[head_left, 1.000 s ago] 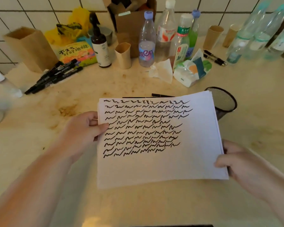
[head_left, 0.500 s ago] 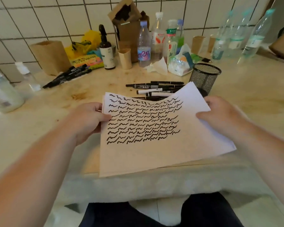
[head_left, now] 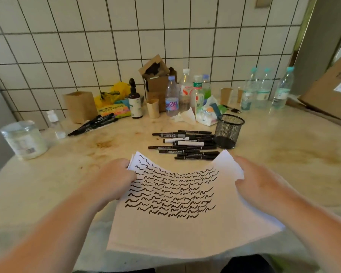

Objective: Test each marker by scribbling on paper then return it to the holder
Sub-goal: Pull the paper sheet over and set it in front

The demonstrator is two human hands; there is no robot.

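White paper (head_left: 185, 229), a thin stack with the top sheet covered in rows of black wavy scribbles, is now lifted off the counter (head_left: 67, 174) and bowed into a shallow trough between your hands; a second ago it lay flat and square to you. Your left hand (head_left: 114, 180) pinches the far-left corner, fingers curled round the sheet edges, while your right hand (head_left: 256, 184) has slid up from the near edge to grip the far-right corner (thumb hidden, fingers wrapped over). Likely you're swapping to a fresh sheet, so testing pauses. The markers (head_left: 185, 144), slim black plastic barrels with a few white ones, lie in a loose pile just beyond the paper, touching the black wire-mesh holder (head_left: 227, 131), which stands upright and looks empty.
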